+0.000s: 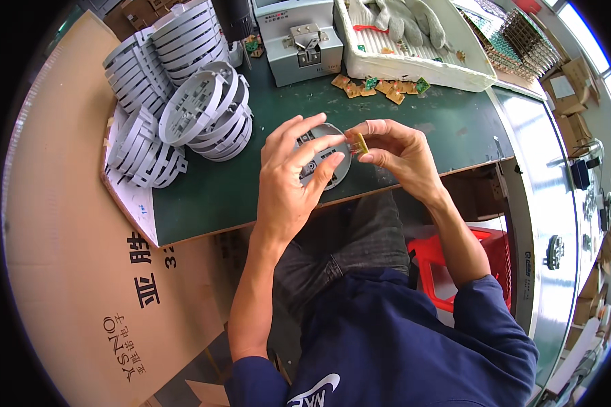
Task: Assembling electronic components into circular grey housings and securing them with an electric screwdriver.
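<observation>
A small yellowish circuit board [361, 144] is pinched between the thumb and fingers of my right hand [404, 152], close to the right rim of a round grey plastic housing [338, 169]. That housing is at the table's front edge, with slots and small fittings inside it. My left hand [288, 173] is over its left part, the fingers apart and stretched toward the board, the thumb over the housing. Part of the housing is hidden behind my left fingers. Whether my left fingertips touch the board, I cannot tell.
Stacked grey round housings [204, 115] stand on the green table [204, 203] at left. Loose small circuit boards [387, 88] lie before a white foam tray [421, 71] with grey gloves [407, 24]. A grey metal machine [305, 57] stands at the back; a red stool [428, 271] is below right.
</observation>
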A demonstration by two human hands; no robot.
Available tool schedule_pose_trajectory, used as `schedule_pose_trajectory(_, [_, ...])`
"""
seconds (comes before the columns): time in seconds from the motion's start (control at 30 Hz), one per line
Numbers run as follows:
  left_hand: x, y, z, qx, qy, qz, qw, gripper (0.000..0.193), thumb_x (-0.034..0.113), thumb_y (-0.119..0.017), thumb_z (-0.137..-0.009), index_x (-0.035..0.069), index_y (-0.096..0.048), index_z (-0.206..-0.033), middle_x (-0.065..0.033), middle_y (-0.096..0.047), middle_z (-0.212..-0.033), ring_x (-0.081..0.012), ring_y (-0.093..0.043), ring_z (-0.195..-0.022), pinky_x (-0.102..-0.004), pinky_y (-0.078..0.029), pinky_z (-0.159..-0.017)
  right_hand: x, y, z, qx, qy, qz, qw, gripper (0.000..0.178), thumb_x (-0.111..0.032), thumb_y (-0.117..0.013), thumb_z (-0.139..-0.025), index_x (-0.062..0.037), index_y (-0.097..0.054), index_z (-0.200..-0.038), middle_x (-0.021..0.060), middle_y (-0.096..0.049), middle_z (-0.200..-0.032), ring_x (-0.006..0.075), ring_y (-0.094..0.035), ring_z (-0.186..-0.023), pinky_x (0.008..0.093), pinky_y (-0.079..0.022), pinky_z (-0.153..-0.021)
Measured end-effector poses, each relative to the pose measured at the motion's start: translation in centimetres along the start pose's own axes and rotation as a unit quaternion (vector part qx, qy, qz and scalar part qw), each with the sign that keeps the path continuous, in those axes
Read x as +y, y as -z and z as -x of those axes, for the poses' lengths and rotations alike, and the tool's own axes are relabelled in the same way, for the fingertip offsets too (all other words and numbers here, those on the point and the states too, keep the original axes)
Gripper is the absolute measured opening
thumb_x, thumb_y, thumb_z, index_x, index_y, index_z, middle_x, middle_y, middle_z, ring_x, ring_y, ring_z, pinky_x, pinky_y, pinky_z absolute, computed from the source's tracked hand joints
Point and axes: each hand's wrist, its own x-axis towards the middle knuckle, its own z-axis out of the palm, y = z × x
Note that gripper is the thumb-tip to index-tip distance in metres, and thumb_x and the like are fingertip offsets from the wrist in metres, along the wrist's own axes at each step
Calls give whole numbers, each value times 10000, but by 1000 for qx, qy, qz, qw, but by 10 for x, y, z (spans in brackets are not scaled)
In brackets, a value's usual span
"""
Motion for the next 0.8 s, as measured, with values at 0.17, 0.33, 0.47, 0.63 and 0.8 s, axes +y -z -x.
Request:
schedule_pose_trajectory(0.17, [-1, -1, 1, 30, -29, -45, 998, 149, 145, -779, -898, 113, -802, -1041, -53, -701, -1292, -313, -599, -1264, -419, -495, -1038, -3, -13, -2, -11, 7, 42, 999, 360, -13, -768, -892, 3, -676, -1239, 83, -729, -1199, 163, -668, -1153, 335, -546, -1026])
schedule_pose_trajectory(0.33, [-5, -3, 8, 44, -29, -46, 998, 183, 134, -789, -882, 124, -792, -1065, -36, -694, -1289, -309, -588, -1261, -431, -473, -1050, -2, -13, -2, -28, -3, 52, 998, 360, -17, -767, -897, 3, -678, -1245, 78, -728, -1202, 153, -668, -1133, 329, -546, -1015])
schedule_pose_trajectory(0.47, [-12, 6, 17, 42, 63, -20, 997, 539, 345, -787, -914, 18, -661, -1323, -176, -577, -1438, -358, -528, -1334, -460, -434, -1112, -5, -12, -21, 5, 33, 242, 970, 308, -7, -742, -915, 25, -696, -1217, 83, -720, -1200, 152, -664, -1116, 310, -549, -968])
schedule_pose_trajectory(0.63, [-15, -8, 32, 21, 90, -104, 990, 1082, 603, -850, -750, -94, -432, -1464, -295, -424, -1486, -444, -440, -1346, -507, -415, -1104, -7, -18, -52, -62, 148, 454, 877, 328, -110, -773, -872, -49, -730, -1191, 161, -707, -1174, 338, -690, -1060, 403, -559, -928])
schedule_pose_trajectory(0.8, [-19, -16, 34, 30, 69, -126, 989, 1059, 558, -875, -730, -90, -447, -1449, -262, -495, -1451, -419, -485, -1321, -513, -434, -1087, 2, -30, -65, -104, 153, 487, 854, 314, -112, -768, -871, -37, -728, -1174, 151, -707, -1126, 354, -692, -1016, 423, -570, -877])
